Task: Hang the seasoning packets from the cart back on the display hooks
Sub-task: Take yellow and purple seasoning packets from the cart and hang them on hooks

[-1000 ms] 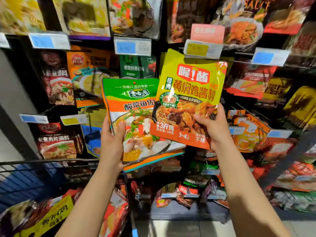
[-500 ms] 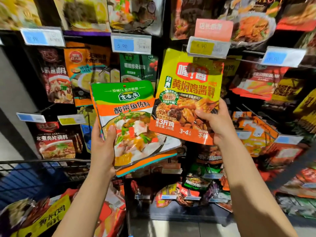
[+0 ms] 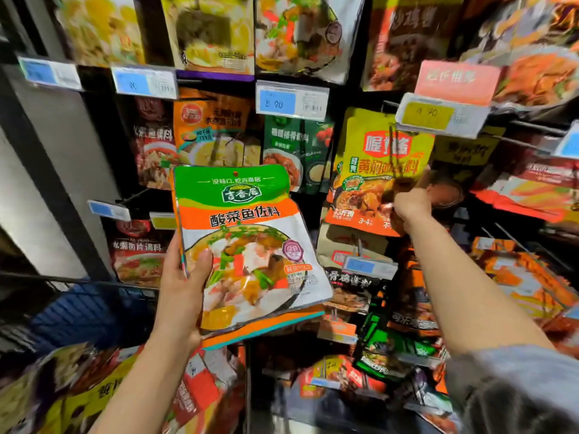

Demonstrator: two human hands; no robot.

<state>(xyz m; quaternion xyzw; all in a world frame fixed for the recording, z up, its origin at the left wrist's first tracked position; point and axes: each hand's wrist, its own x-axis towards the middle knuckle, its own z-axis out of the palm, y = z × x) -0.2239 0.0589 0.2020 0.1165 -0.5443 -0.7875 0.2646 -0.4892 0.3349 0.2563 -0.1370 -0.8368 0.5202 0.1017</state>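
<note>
**Two seasoning packets being held at the display**

A green and orange packet is being gripped at its left edge by the left hand, thumb pressed across its front, with more packets stacked behind it. A yellow packet is being pinched near its lower right corner by the right hand, up against the hook under the yellow price tag. Further packets are lying in the cart at lower left.

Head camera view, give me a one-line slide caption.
Right hand lifts yellow packet to its hook; left hand holds green packet.
</note>
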